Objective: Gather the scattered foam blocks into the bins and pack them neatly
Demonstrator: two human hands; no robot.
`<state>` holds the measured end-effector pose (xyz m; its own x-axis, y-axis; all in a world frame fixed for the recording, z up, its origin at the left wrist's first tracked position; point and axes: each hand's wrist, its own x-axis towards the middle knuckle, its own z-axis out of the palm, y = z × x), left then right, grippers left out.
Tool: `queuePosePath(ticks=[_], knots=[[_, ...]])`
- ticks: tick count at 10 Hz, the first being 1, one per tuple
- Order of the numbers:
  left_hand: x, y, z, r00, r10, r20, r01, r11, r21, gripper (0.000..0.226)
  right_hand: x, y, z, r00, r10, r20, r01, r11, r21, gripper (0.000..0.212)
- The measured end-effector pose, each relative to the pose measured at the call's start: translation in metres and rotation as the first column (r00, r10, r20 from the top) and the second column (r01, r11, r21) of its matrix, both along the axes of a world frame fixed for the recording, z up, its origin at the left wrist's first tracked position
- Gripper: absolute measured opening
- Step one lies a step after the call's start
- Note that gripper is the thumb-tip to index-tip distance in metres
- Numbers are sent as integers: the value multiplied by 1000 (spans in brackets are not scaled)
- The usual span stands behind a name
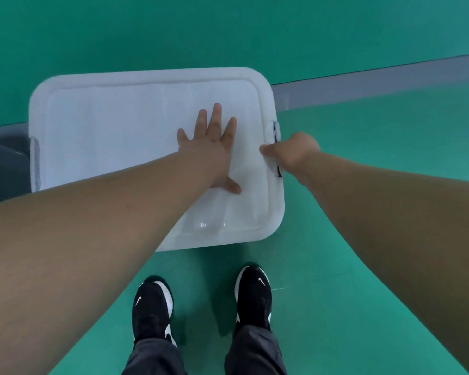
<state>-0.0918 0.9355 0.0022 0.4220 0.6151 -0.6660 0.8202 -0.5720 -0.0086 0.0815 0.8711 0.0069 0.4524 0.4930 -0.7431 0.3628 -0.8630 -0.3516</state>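
Observation:
A white plastic bin with its lid [119, 131] on stands on the green floor in front of me. My left hand [214, 147] lies flat on the lid's right half, fingers spread and straight. My right hand [290, 152] is curled round the latch [276, 131] on the bin's right edge, thumb on top of the lid's rim. A second latch [35, 163] shows on the left edge. The lid hides the bin's contents, and no foam blocks are in view.
A grey skirting strip [377, 82] runs along the base of the green wall behind the bin. A dark grey object [3, 163] sits at the far left, partly hidden. My two black shoes [201, 301] stand just in front of the bin.

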Motion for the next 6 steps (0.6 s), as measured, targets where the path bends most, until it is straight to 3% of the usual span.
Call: queuePosePath(ticks=[1, 2, 3, 4, 5, 6], knots=[[0, 0, 2, 1000, -9, -4, 9, 1000, 1, 157, 1, 5, 5, 998, 37, 46, -35, 999, -31, 33], [-2, 1, 2, 999, -24, 24, 23, 1000, 5, 156, -6, 11, 7, 969, 152, 194, -138, 987, -84, 19], [-7, 1, 2, 998, -18, 60, 18, 1000, 4, 154, -8, 13, 8, 989, 46, 142, -35, 996, -79, 18], [-10, 2, 9, 993, 7, 119, -4, 1000, -24, 135, -7, 13, 12, 995, 78, 67, -73, 995, -74, 33], [-13, 16, 43, 937, 186, 295, -164, 982, -96, 92, -10, 23, 40, 953, 240, 187, -226, 970, -89, 26], [-18, 38, 104, 763, 447, 467, -398, 894, -206, 58, -21, 56, 111, 933, 259, 250, -276, 961, 32, 38]])
